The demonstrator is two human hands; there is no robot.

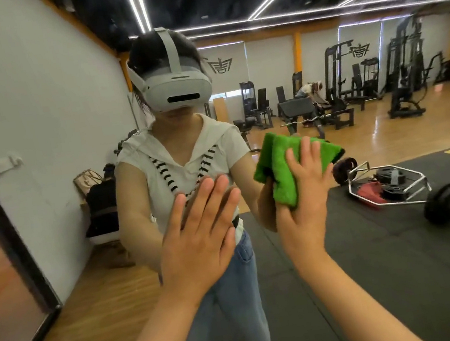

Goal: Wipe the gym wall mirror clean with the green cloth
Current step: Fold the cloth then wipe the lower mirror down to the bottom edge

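Observation:
The wall mirror (pixel 380 278) fills most of the head view, and I see my own reflection in it, wearing a headset. My left hand (pixel 198 232) rests flat on the glass at centre, fingers straight and spread. To its right, my right hand (pixel 307 204) presses the folded green cloth (pixel 278 162) against the mirror with straight fingers laid over it. A fold of the cloth covers the thumb side of that hand, so the thumb is hidden.
The mirror's black frame edge (pixel 4 226) runs down the left side. Reflected behind me are a hex bar with weight plates (pixel 389 183) on a black mat, weight machines (pixel 345 85) at the back, and a bag (pixel 88 179) by the white wall.

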